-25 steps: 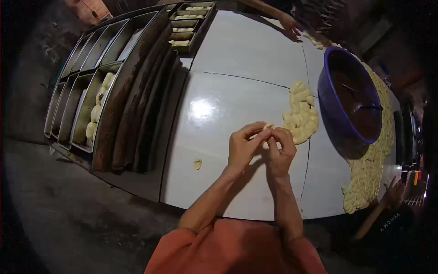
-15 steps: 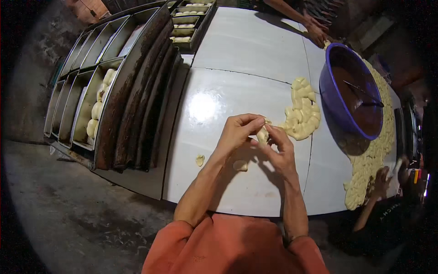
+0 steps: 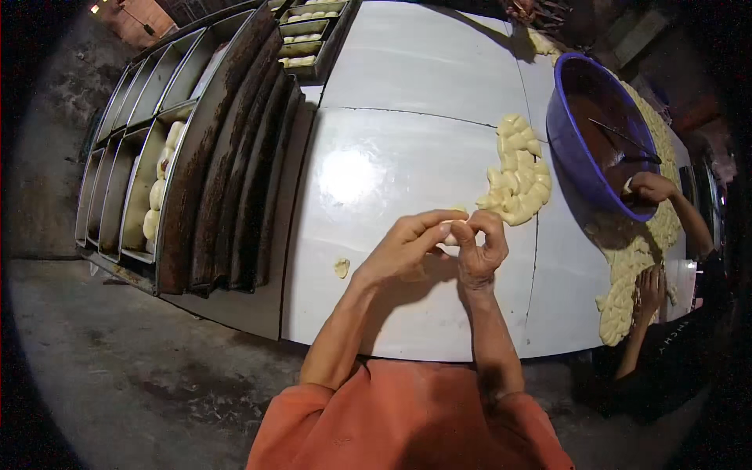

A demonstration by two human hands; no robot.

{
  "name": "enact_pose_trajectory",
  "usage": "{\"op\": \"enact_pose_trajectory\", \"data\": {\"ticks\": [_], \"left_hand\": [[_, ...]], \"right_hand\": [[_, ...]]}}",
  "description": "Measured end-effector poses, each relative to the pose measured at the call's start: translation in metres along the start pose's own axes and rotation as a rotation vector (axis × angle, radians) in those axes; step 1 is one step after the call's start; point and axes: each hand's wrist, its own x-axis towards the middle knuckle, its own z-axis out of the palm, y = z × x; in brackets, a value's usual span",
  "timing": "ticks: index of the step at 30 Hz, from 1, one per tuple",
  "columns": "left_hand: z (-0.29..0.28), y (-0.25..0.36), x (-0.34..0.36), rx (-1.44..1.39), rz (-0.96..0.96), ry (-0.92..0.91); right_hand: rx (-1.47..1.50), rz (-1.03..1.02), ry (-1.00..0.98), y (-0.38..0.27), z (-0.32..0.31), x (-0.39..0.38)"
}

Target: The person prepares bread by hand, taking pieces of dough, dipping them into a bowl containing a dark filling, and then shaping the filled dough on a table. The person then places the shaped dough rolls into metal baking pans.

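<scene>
My left hand (image 3: pixel 401 247) and my right hand (image 3: pixel 481 249) meet over the white table, both closed on a small pale dough piece (image 3: pixel 451 237). Thumbs and fingertips pinch it from either side and hide most of it. Just beyond my right hand lies a cluster of flattened yellow dough pieces (image 3: pixel 518 182). One small dough scrap (image 3: pixel 341 268) rests alone to the left of my left forearm. Another pale piece (image 3: pixel 413 272) shows partly beneath my left hand, in shadow.
A purple basin (image 3: pixel 558 145) of brown filling holds a stirring tool. A co-worker's hand (image 3: pixel 652 188) is at its rim, another hand (image 3: pixel 648 290) on a long spread of dough (image 3: pixel 623 301). Stacked metal pans (image 3: pixel 160 207), some with dough balls, stand at left; more pans (image 3: pixel 307 47) behind.
My right hand has turned inward, and the dough piece is now more enclosed by my fingers. A co-worker's hand at right has come to the basin; the far person's hand has drawn back.
</scene>
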Motion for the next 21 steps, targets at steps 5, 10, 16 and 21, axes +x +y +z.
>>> {"op": "enact_pose_trajectory", "data": {"ticks": [5,10,16,21], "left_hand": [[-0.004,0.000,-0.006,0.364,0.039,-0.006],[-0.010,-0.012,-0.016,-0.043,-0.097,0.234],[-0.021,-0.020,-0.033,0.088,-0.121,0.319],[-0.039,-0.024,-0.055,0.725,0.008,0.433]], "right_hand": [[0.034,0.169,-0.092,-0.006,-0.003,0.001],[0.216,0.562,-0.272,-0.031,-0.005,-0.001],[0.287,0.558,-0.449,-0.043,-0.016,-0.015],[0.050,0.623,-0.694,-0.026,-0.010,-0.020]]}}
